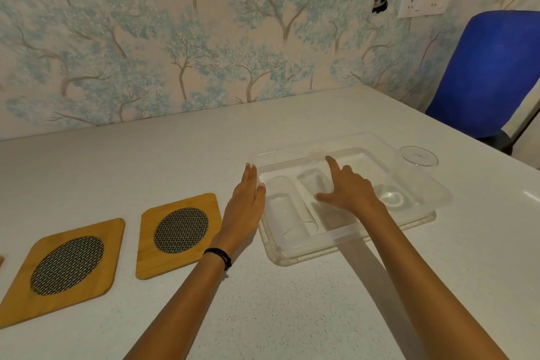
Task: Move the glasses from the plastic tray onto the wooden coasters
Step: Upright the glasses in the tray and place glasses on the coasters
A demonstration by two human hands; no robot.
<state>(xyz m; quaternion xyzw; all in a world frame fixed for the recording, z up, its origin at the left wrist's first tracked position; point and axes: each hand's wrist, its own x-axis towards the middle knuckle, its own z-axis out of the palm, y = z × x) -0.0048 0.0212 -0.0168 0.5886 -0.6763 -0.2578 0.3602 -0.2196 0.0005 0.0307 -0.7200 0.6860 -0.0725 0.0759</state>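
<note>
A clear plastic tray (pixel 344 245) lies on the white table, right of centre. Inside it lie clear glasses on their sides: one (pixel 287 209) at the left, a second (pixel 314 181) in the middle, a third (pixel 391 197) at the right. My right hand (pixel 349 188) hovers over the middle glass, fingers spread, index finger pointing away. My left hand (pixel 247 202) rests flat against the tray's left rim, holding nothing. Two wooden coasters with round mesh centres, one (pixel 179 232) nearer the tray and one (pixel 62 267) further left, lie on the table.
An upright clear glass (pixel 418 159) stands just beyond the tray's far right corner. The corner of another coaster (pixel 1 261) shows at the left edge. A blue chair (pixel 491 70) stands past the table's right end. A wallpapered wall with a socket (pixel 425 3) runs behind the table.
</note>
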